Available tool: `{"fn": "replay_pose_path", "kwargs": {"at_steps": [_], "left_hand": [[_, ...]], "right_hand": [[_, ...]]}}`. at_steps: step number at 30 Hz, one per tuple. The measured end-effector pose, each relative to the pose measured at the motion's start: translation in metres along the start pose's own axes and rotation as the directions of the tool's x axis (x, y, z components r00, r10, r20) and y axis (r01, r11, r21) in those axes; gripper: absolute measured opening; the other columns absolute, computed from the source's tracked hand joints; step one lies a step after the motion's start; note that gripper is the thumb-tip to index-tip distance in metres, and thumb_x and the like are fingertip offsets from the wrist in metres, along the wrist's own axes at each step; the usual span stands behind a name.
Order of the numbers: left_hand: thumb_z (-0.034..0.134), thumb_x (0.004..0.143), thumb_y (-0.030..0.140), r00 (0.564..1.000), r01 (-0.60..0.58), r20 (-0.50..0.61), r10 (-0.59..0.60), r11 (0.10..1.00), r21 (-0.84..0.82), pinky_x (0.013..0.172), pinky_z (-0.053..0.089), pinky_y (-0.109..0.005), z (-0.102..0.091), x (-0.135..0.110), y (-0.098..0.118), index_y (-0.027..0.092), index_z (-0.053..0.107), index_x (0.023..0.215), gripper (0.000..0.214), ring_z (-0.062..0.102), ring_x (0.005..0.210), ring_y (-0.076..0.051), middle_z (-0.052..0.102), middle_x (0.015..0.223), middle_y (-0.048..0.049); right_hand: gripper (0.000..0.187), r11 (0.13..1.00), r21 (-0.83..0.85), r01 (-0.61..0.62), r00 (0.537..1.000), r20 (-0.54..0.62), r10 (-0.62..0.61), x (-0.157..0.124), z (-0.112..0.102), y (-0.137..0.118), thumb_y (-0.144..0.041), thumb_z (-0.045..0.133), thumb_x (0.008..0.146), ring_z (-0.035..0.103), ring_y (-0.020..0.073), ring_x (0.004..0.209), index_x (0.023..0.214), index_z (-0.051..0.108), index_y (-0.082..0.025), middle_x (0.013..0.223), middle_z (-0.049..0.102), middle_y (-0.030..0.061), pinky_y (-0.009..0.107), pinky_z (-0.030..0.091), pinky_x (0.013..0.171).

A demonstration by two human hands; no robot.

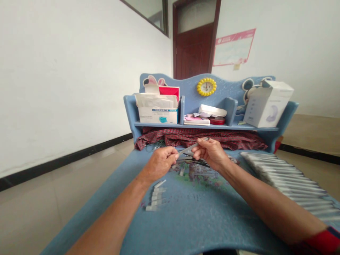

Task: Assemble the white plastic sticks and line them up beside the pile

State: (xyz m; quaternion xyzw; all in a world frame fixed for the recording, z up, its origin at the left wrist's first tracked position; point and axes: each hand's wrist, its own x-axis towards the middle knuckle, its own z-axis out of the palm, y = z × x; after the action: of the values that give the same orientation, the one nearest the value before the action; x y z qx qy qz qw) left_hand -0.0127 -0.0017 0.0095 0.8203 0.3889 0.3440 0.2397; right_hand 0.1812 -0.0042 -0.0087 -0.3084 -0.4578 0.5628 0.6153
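My left hand (pixel 161 163) is closed in a pinch around the near end of a slim, pale pen-like stick (pixel 188 148). The thumb and fingers of my right hand (pixel 211 153) grip the stick's other end, so it slants upward to the right between both hands, above the desk. Beneath them lie several thin dark and pale sticks (pixel 199 162), partly hidden by my right hand. A short translucent piece (pixel 182 172) rests just below. Nearer to me, several small clear cap-like pieces (pixel 156 199) form a column beside my left forearm.
Many slim translucent sticks (pixel 289 182) lie side by side on the right of the blue desk (pixel 202 226). A checked cloth (pixel 202 139) is bunched under the shelf (pixel 162 124). The shelf carries a mask box (pixel 158 115), papers (pixel 196 121) and a white carton (pixel 268 106).
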Motion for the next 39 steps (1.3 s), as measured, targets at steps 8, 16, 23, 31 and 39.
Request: {"fn": "replay_pose_path", "kwargs": {"at_steps": [8, 16, 23, 31, 39], "left_hand": [[0.043, 0.079, 0.031, 0.996, -0.077, -0.025, 0.080, 0.991, 0.113, 0.055, 0.035, -0.021, 0.001, -0.002, 0.005, 0.016, 0.057, 0.070, 0.022, 0.047, 0.057, -0.011, 0.052, 0.059, 0.0030], [0.041, 0.080, 0.033, 0.996, -0.074, -0.034, 0.079, 0.990, 0.123, 0.055, 0.035, -0.021, 0.003, -0.003, 0.009, 0.017, 0.054, 0.069, 0.024, 0.047, 0.057, -0.012, 0.052, 0.058, 0.0029], [0.043, 0.079, 0.040, 0.998, -0.044, -0.033, 0.049, 0.990, 0.135, 0.056, 0.036, -0.022, 0.000, 0.006, -0.002, 0.018, 0.056, 0.073, 0.026, 0.051, 0.056, -0.013, 0.055, 0.059, 0.0027], [0.044, 0.075, 0.042, 0.999, 0.004, 0.043, -0.010, 0.990, 0.143, 0.050, 0.034, -0.021, 0.000, 0.012, -0.009, 0.019, 0.056, 0.063, 0.029, 0.048, 0.051, -0.013, 0.051, 0.051, 0.0041], [0.037, 0.079, 0.052, 0.983, 0.003, 0.180, -0.026, 0.992, 0.125, 0.047, 0.032, -0.021, 0.002, 0.012, -0.005, 0.018, 0.053, 0.060, 0.042, 0.044, 0.047, -0.011, 0.048, 0.049, 0.0041]], "right_hand": [[0.018, 0.993, 0.099, -0.064, 0.996, -0.057, 0.070, -0.003, 0.005, 0.001, -0.023, 0.056, 0.078, 0.059, 0.0131, 0.040, 0.063, 0.055, -0.014, 0.052, 0.066, 0.0054, 0.022, 0.050, 0.043], [0.024, 0.996, 0.075, -0.039, 0.998, -0.042, 0.042, 0.001, 0.004, 0.001, -0.030, 0.058, 0.077, 0.059, 0.0128, 0.040, 0.060, 0.056, -0.013, 0.051, 0.065, 0.0056, 0.022, 0.050, 0.043], [0.034, 0.995, -0.096, 0.007, 1.000, 0.004, -0.007, 0.013, -0.005, -0.009, -0.047, 0.058, 0.073, 0.053, 0.0109, 0.035, 0.071, 0.051, -0.014, 0.052, 0.062, 0.0024, 0.020, 0.041, 0.035], [0.033, 0.046, -0.959, 0.278, 0.909, 0.247, -0.336, -0.005, 0.004, -0.019, -0.024, 0.047, 0.079, 0.062, 0.0178, 0.066, 0.112, 0.050, -0.023, 0.072, 0.066, 0.0020, 0.026, 0.043, 0.061], [0.023, -0.521, -0.765, 0.379, 0.897, 0.443, 0.002, -0.028, 0.015, -0.031, -0.013, 0.040, 0.080, 0.063, 0.0189, 0.073, 0.098, 0.053, -0.019, 0.087, 0.068, 0.0061, 0.024, 0.042, 0.058]]}}
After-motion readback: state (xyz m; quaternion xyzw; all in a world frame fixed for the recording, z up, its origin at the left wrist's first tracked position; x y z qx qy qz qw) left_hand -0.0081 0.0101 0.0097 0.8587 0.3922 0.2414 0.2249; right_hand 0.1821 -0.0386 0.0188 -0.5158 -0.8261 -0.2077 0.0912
